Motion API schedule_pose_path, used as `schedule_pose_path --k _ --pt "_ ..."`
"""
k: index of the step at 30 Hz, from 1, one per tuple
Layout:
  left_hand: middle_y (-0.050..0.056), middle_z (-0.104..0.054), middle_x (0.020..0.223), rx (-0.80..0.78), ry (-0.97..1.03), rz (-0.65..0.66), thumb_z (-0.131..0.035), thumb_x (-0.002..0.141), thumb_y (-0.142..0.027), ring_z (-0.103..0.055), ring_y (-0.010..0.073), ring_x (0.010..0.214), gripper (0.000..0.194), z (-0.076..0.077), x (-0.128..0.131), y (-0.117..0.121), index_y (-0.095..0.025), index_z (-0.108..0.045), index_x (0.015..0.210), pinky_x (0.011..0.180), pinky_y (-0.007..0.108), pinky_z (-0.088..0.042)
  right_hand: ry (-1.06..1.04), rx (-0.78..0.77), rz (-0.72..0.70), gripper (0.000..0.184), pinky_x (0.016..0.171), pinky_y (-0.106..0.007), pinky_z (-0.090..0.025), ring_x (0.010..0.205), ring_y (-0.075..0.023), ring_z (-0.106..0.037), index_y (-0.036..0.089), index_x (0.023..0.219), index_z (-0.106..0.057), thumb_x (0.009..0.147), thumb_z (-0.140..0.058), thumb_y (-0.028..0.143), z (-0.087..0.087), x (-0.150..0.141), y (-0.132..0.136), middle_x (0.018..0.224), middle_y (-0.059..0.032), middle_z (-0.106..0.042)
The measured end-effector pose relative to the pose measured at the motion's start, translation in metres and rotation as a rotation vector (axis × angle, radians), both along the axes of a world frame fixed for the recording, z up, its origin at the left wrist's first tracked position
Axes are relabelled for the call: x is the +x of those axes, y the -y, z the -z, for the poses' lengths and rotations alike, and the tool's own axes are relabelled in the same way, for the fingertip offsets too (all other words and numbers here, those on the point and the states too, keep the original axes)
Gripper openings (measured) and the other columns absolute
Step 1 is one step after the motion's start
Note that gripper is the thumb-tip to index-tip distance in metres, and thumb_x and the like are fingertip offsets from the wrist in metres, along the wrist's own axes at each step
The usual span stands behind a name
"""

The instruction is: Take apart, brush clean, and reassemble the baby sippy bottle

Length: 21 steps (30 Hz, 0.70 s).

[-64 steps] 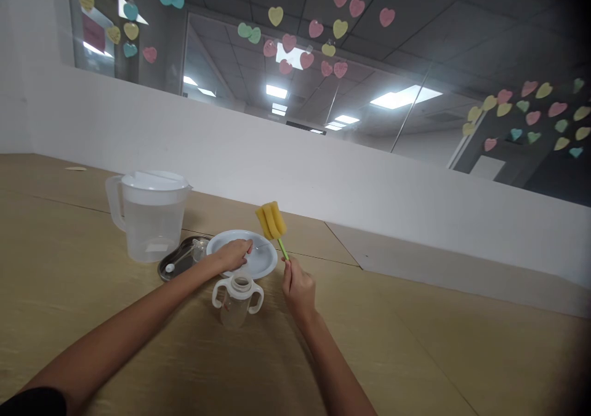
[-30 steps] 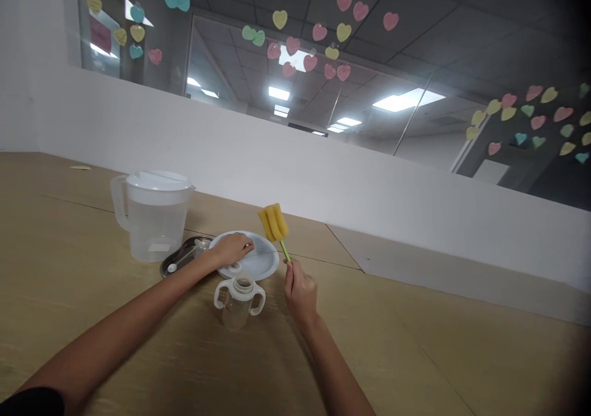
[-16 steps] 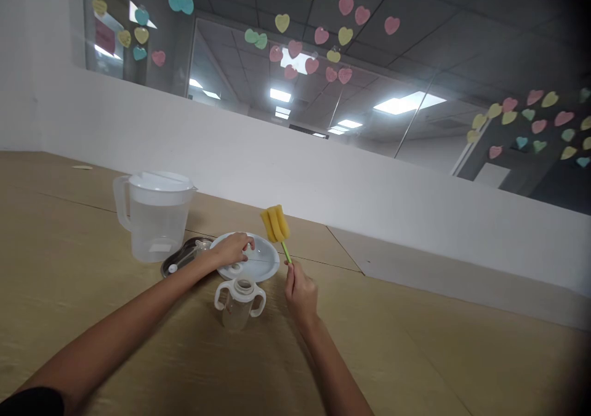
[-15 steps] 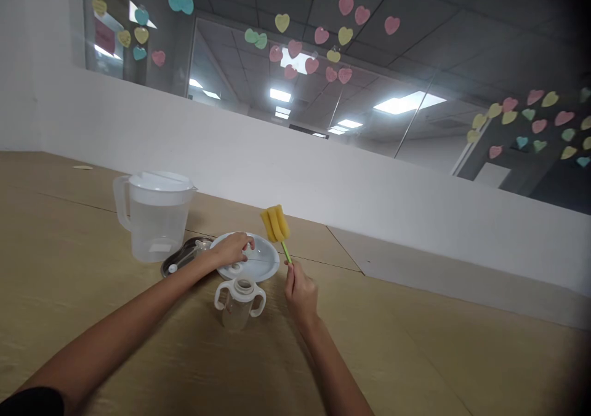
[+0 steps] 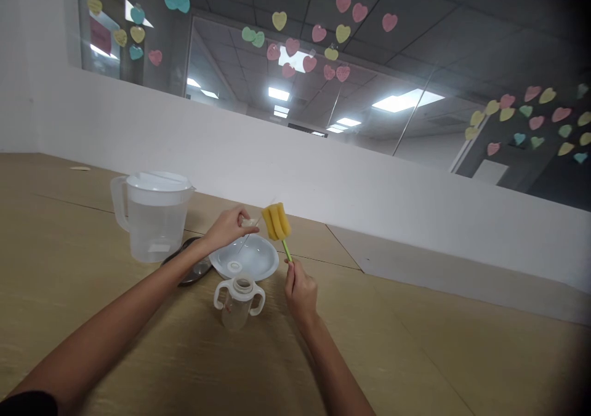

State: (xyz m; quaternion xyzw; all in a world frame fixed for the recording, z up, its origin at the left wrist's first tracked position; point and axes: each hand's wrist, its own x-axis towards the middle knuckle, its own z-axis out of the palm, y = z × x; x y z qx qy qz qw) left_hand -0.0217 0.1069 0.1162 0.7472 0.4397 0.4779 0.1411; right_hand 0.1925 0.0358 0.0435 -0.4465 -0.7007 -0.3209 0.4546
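Note:
My left hand (image 5: 235,224) is raised over the far left side of a white plate (image 5: 265,268), its fingers pinching a small clear plastic piece (image 5: 249,222). A thin line runs by this piece; I cannot tell what it is. My right hand (image 5: 301,290) is closed around the green handle of a bottle brush (image 5: 276,221), whose yellow sponge head points up close to my left fingers. A small white ring-shaped part (image 5: 234,267) lies on the plate. In front of it stands an open clear baby bottle (image 5: 236,311) with two white handles.
A lidded translucent pitcher (image 5: 157,225) stands at the left on the wooden table (image 5: 415,342). My left forearm partly covers a dark metal tray (image 5: 199,271). Behind the table runs a white wall (image 5: 295,170) below glass with heart-shaped notes.
My left hand has lifted from the plate, up and slightly back, with the clear piece now showing in its fingers. The right hand and the brush have stayed nearly still.

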Motion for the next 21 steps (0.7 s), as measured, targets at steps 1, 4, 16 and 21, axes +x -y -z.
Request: schedule_pose_path --k 1,4,16,21 --pt "-0.008 -0.045 0.055 -0.022 0.093 0.02 -0.068 0.063 -0.049 -0.055 0.0124 0.05 0.039 -0.005 0.0 0.004 -0.019 -0.049 0.079 0.048 0.022 -0.036 -0.006 -0.006 0.002 0.042 0.043 -0.019 -0.031 0.039 -0.0078 -0.051 0.013 0.085 -0.063 0.096 -0.024 0.024 0.0 0.0 0.0 0.051 -0.0003 -0.059" --pt "-0.009 -0.046 0.049 -0.069 0.244 0.084 -0.07 0.061 -0.05 -0.056 0.0118 0.043 0.043 -0.013 0.0 0.012 -0.019 -0.046 0.077 0.043 0.019 -0.035 -0.014 -0.025 0.004 0.042 0.043 -0.019 -0.032 0.04 -0.0082 -0.051 0.013 0.087 -0.063 0.096 -0.024 0.025 0.001 0.0 0.0 0.052 -0.0007 -0.06" --pt "-0.003 -0.057 0.053 -0.154 0.304 0.258 -0.073 0.059 -0.047 -0.057 0.0114 0.044 0.042 -0.007 -0.001 0.004 -0.016 -0.048 0.074 0.041 0.02 -0.043 -0.017 -0.037 -0.002 0.042 0.043 -0.019 -0.031 0.04 -0.0093 -0.052 0.013 0.086 -0.063 0.096 -0.024 0.026 0.005 0.001 -0.002 0.051 -0.0008 -0.06" --pt "0.002 -0.06 0.07 -0.13 0.408 0.222 -0.068 0.065 -0.047 -0.062 0.0136 0.056 0.04 -0.01 -0.005 0.002 -0.014 -0.056 0.085 0.044 0.022 -0.049 -0.081 -0.077 0.015 0.042 0.043 -0.019 -0.033 0.041 -0.0101 -0.055 0.014 0.086 -0.063 0.096 -0.024 0.028 0.005 0.001 -0.004 0.054 -0.0015 -0.063"
